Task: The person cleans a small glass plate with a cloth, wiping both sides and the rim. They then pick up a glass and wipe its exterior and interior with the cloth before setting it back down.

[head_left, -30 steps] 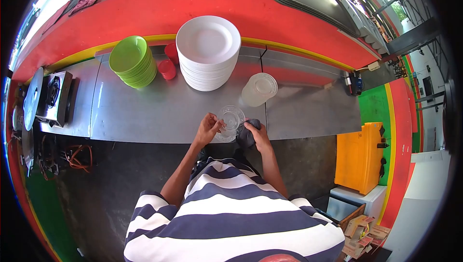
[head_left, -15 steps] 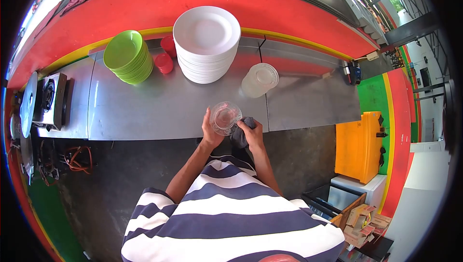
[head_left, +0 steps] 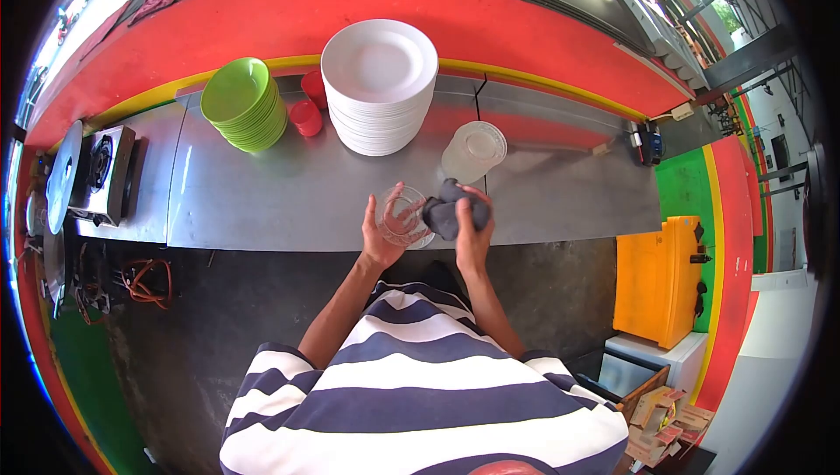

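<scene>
A clear glass saucer point(head_left: 401, 214) rests in my left hand point(head_left: 379, 246), whose spread fingers show through the glass from underneath. My right hand point(head_left: 472, 243) is closed around a bunched dark grey cloth point(head_left: 448, 215), which sits right at the saucer's right edge. Both hands are over the front edge of the steel counter point(head_left: 280, 204). Just beyond the cloth stands a stack of clear saucers point(head_left: 473, 150).
A tall stack of white plates point(head_left: 381, 81), a stack of green bowls point(head_left: 243, 103) and red cups point(head_left: 306, 116) stand along the red wall. At far left is a gas stove point(head_left: 105, 173). An orange box point(head_left: 658, 282) stands at the right.
My right hand has lifted the cloth from below the saucer's rim to beside it, bunching it up. The left fingers have spread more behind the saucer.
</scene>
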